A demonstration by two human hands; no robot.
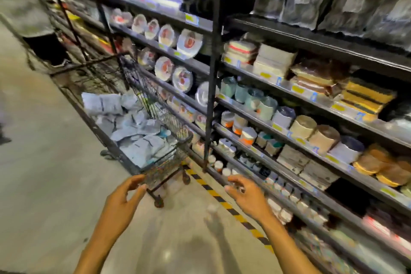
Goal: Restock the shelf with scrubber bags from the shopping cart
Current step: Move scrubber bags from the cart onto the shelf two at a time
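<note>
This is a shop aisle. A tall dark metal shelf rack (266, 87) runs along one side, its many levels packed with wrapped goods: plates (189, 42), cups (265, 108), sponges (364, 95) and rolls (303, 127). Yellow price tags (298, 89) line the shelf edges. Just left of the rack stands a wire shopping cart (142, 100) holding pale bags (142, 147). Yellow-and-black tape (224, 202) marks the concrete floor (44, 184) at the rack's foot.

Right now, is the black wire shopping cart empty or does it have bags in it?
Not empty: the black wire shopping cart holds a pile of pale grey-white bags in its basket.
</note>
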